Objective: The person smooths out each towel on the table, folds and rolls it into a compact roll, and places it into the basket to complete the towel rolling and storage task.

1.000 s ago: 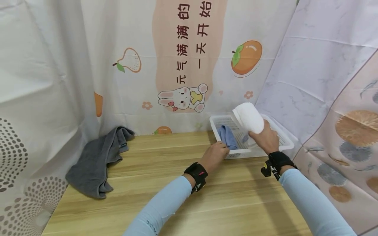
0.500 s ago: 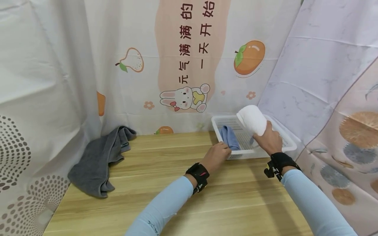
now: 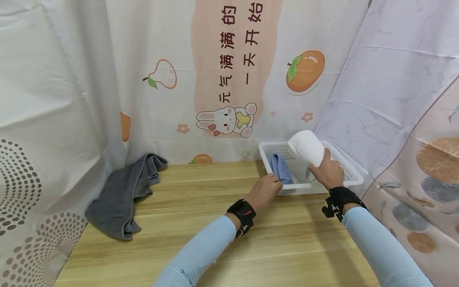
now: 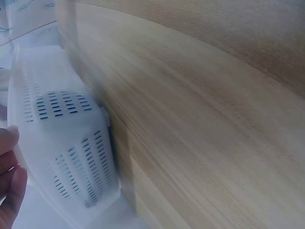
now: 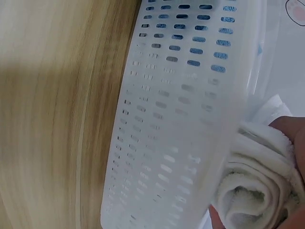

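White towel (image 3: 306, 147), partly hidden in right hand (image 3: 329, 171), basket (image 3: 305, 187) partly covered

Basket (image 3: 305, 188) on table (image 3: 201, 195), right; cloth (image 3: 281, 169) inside, left; roll (image 3: 307, 147) over basket; towel (image 3: 120, 197) far left.

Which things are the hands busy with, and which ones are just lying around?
Part of the job, it seems:
- white rolled towel, held in the right hand
- white basket, with the left hand gripping its rim
- blue cloth, inside the basket (probably)

Just lying about, for now:
- grey towel, on the table, touched by neither hand
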Demonstrator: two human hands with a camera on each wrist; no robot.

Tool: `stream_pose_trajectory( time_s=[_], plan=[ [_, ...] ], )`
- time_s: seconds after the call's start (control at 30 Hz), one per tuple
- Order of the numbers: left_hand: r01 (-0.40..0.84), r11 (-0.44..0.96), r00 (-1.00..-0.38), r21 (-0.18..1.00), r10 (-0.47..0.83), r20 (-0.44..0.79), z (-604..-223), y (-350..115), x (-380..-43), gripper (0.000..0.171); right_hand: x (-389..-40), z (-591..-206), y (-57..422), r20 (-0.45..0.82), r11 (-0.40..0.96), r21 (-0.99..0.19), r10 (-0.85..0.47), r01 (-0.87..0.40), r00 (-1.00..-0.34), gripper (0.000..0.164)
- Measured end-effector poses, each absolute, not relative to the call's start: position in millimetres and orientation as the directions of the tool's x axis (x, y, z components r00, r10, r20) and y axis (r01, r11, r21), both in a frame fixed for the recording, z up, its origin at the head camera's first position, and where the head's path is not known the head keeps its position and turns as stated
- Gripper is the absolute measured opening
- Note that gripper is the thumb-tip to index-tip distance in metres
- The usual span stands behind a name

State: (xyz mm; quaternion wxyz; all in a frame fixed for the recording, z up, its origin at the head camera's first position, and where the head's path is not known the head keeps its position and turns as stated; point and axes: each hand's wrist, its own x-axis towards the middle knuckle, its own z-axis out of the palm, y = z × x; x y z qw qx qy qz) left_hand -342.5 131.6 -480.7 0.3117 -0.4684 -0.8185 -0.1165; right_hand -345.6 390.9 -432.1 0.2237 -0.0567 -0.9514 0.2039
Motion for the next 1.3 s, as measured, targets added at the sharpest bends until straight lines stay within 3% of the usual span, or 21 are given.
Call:
stream_pose_trajectory(
  time_s=[0.47, 1.3],
  plan=[
    [0.841, 0.531, -0.356, -0.108, 0.692, 0.627, -482, 132, -346, 0.02, -356, -442, 391, 0.414, 0.938, -0.345, 0.174, 0.023, -0.893, 0.082],
    [0.84, 0.534, -0.372, -0.097, 0.697, 0.613, -482, 132, -349, 0.024, -369, -461, 385, 0.308, 0.949, -0.3, 0.191, 0.095, -0.932, 0.077]
  ],
)
